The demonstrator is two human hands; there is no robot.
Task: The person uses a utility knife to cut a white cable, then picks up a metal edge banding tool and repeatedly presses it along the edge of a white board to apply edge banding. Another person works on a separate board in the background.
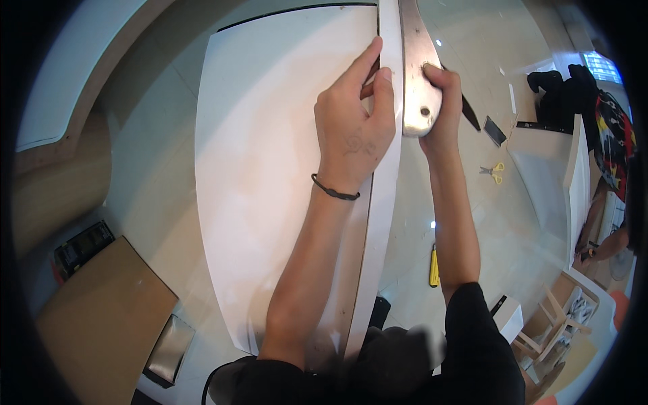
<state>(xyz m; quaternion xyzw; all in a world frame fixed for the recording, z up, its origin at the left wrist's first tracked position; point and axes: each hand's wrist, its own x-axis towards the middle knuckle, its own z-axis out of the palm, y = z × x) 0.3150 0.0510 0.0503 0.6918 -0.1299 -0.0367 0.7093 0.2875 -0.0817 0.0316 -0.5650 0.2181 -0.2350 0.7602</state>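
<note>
A large white panel [256,148] lies in front of me, with a long narrow white board [387,175] running along its right side. My left hand [354,118] is at that board, its index finger and thumb against the edge and the other fingers curled and partly hidden; it appears to grip the board. My right hand [445,101] is closed around a shiny, tan, tapered piece [418,88] with a round hole near its rounded end. The thumb presses on its face, close beside the board. Behind this hand a dark pointed strip [469,111] sticks out.
On the tiled floor to the right are yellow-handled scissors [496,171], a phone [495,131] and a yellow cutter [434,266]. Another person's hand [590,253] works near a white panel [540,172] at far right. A brown board [104,324] lies at lower left.
</note>
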